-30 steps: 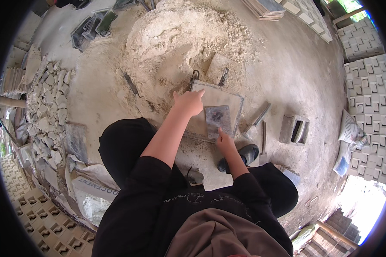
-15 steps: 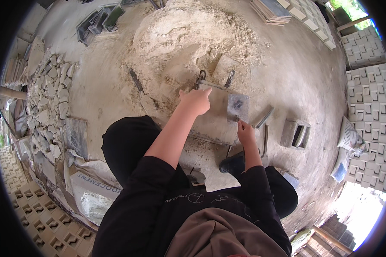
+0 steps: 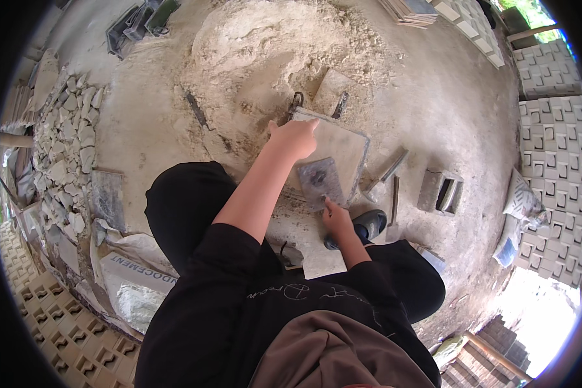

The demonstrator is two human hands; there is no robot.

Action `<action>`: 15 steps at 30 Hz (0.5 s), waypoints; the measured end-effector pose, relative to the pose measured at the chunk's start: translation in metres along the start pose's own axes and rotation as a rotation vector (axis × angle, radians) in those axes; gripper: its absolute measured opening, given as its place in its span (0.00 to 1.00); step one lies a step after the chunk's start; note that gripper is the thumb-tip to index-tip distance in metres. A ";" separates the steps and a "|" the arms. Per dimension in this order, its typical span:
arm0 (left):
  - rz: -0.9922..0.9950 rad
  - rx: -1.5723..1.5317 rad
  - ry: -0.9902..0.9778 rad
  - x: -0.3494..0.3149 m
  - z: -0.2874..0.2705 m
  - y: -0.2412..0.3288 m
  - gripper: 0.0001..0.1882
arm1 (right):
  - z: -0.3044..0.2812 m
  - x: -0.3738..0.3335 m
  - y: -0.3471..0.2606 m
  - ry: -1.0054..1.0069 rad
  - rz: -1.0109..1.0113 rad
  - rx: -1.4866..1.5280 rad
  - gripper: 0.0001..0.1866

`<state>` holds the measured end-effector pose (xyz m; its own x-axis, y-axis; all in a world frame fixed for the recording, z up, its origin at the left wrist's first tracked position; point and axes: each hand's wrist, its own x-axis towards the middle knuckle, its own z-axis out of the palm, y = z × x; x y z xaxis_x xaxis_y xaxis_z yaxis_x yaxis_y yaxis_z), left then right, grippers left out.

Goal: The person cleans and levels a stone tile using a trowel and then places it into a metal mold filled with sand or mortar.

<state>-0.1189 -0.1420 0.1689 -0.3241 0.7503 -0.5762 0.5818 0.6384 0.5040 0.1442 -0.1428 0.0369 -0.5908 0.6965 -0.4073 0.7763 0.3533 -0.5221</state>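
Observation:
A flat, pale grey mould [image 3: 343, 143] with dark edges lies on the ground in front of me. My left hand [image 3: 295, 138] rests at its far left part, the thumb and a finger stretched apart. My right hand [image 3: 337, 218] is closed on the near edge of a rectangular grey metal plate [image 3: 317, 174] with a dark patch in its middle. This plate is tilted over the near left part of the mould. Two dark metal handles [image 3: 340, 105] stand out at the mould's far edge. My left palm side is hidden.
Beyond the mould rises a heap of pale powder [image 3: 271, 52]. A hammer-like tool [image 3: 388, 173], a flat-ended bar [image 3: 394, 207] and a hollow block [image 3: 440, 191] lie to the right. Broken pieces [image 3: 68, 155] cover the left. Patterned blocks [image 3: 553, 187] are stacked at the far right.
My right hand has swept the metal plate leftward and nearer across the mould, turning it slightly. More of the mould's right side shows. My left hand stays at the mould's far left part.

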 end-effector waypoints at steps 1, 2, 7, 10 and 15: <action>-0.003 -0.003 0.007 -0.002 -0.002 -0.002 0.25 | 0.008 -0.011 -0.003 -0.030 -0.005 -0.003 0.17; -0.006 -0.006 0.012 -0.004 -0.003 -0.002 0.25 | 0.014 -0.021 -0.004 -0.060 -0.008 -0.006 0.17; 0.010 0.022 0.014 -0.009 -0.002 -0.006 0.25 | 0.010 -0.037 -0.018 -0.096 -0.171 0.130 0.17; -0.011 0.003 0.036 -0.013 -0.005 -0.019 0.24 | -0.031 -0.008 -0.046 -0.018 -0.114 0.112 0.17; 0.024 -0.005 0.054 -0.011 -0.006 -0.008 0.24 | -0.070 0.077 -0.013 0.213 0.020 -0.008 0.18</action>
<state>-0.1244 -0.1541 0.1746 -0.3500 0.7737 -0.5281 0.5862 0.6206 0.5207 0.1039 -0.0501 0.0647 -0.5166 0.8190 -0.2496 0.7893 0.3426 -0.5095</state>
